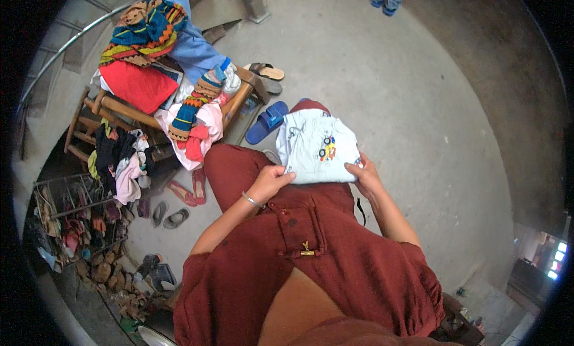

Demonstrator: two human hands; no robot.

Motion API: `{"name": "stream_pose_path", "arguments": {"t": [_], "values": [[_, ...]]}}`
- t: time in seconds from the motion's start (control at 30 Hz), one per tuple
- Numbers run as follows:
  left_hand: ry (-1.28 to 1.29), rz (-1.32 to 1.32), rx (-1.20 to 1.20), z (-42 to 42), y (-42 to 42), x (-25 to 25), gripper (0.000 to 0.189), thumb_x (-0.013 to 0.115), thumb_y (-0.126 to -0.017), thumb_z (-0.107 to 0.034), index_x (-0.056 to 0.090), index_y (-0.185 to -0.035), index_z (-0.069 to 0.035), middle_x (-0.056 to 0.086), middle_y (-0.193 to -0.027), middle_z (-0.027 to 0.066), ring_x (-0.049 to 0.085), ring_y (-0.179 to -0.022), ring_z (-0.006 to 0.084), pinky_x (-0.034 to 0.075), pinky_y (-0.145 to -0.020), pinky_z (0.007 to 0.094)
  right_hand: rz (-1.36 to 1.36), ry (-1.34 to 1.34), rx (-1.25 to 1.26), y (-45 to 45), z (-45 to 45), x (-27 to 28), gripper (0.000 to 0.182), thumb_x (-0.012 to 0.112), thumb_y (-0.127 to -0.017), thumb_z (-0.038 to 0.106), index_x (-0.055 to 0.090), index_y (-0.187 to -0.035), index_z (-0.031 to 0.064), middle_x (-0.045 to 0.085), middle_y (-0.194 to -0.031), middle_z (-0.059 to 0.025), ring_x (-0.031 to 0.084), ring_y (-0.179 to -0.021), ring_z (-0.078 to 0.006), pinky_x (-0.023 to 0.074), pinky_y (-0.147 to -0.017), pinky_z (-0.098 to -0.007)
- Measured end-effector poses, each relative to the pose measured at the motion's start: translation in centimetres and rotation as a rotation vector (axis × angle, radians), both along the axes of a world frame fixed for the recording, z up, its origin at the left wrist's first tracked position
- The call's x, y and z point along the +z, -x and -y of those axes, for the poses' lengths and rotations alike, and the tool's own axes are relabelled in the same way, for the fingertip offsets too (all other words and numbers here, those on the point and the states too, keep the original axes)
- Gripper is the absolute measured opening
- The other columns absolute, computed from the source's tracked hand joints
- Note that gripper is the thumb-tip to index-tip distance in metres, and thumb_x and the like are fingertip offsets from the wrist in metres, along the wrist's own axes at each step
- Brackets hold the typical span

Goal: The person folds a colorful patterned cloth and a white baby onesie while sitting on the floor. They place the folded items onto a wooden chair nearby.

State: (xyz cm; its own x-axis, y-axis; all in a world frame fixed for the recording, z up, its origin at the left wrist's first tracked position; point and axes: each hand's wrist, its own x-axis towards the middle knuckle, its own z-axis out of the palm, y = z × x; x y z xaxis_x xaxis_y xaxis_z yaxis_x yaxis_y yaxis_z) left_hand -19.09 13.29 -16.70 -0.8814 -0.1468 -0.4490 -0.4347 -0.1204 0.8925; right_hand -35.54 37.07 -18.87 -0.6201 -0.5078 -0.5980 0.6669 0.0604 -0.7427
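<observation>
A pale blue garment (309,153) with a printed vehicle design lies folded over my lap. My left hand (274,181) pinches its near left corner, thumb on top. On the near right corner, my right hand (364,175) grips the cloth in the same way. The fold between the two hands runs roughly straight. What lies beneath the garment is mostly hidden, though the dark red trouser cloth (235,169) shows around it.
At left, a wooden chair (130,115) bears a patterned knit garment (143,30), a red cloth (139,86) and a pink cloth (210,117). Blue slippers (267,122) and red shoes (197,187) lie on the concrete floor (430,122). A person's feet (386,3) show far ahead.
</observation>
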Motion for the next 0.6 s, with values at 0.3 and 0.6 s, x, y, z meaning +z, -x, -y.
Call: {"name": "stream_pose_path", "arguments": {"t": [0.3,0.6], "values": [[0.845,0.019,-0.402,1.5,0.3,5.6,0.034,0.066,-0.078,-0.021,0.058,-0.106,-0.003,0.058,-0.105,0.0127,0.056,-0.097,0.0242,0.043,-0.084,0.0374,0.203,-0.123,0.015,-2.5,-1.7,1.6,0.052,0.066,-0.08,0.014,0.042,-0.125,0.0037,0.06,-0.097,-0.0046,0.06,-0.076,-0.0127,0.0485,-0.051,-0.0231],[0.958,-0.306,-0.846,-1.8,4.9,5.4,0.091,0.077,-0.065,-0.028,0.027,-0.141,-0.022,0.038,-0.14,0.0075,0.028,-0.134,0.029,0.017,-0.1,0.0665,0.445,0.121,-0.147,-2.2,-1.8,2.8,0.045,0.06,-0.084,0.011,0.039,-0.121,-0.0041,0.054,-0.109,-0.0181,0.061,-0.093,-0.0289,0.0594,-0.068,-0.0403]]}}
